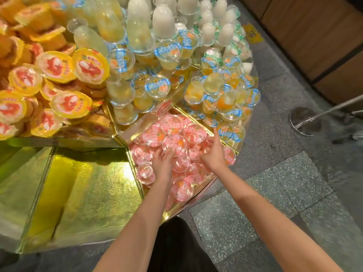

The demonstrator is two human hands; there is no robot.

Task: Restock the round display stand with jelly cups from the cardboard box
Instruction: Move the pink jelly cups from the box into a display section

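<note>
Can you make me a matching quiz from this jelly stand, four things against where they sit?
Things:
1. pink-lidded cups
2. yellow-lidded cups
3. blue-lidded cups
4. empty gold compartment

Places:
A. far left pile
B. under both hands
C. near left, in front of the yellow pile
D. middle and right, behind the pink ones

Pairs: 1-B, 2-A, 3-D, 4-C

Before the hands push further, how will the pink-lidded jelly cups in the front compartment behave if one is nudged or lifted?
The pink-lidded jelly cups lie heaped at angles, so a nudge would probably shift the neighbours too. Their clear, glossy walls look smooth, likely slippery against each other. Each seems filled with jelly and fruit, so probably fairly heavy for its size. The left hand and right hand rest among them.
</note>
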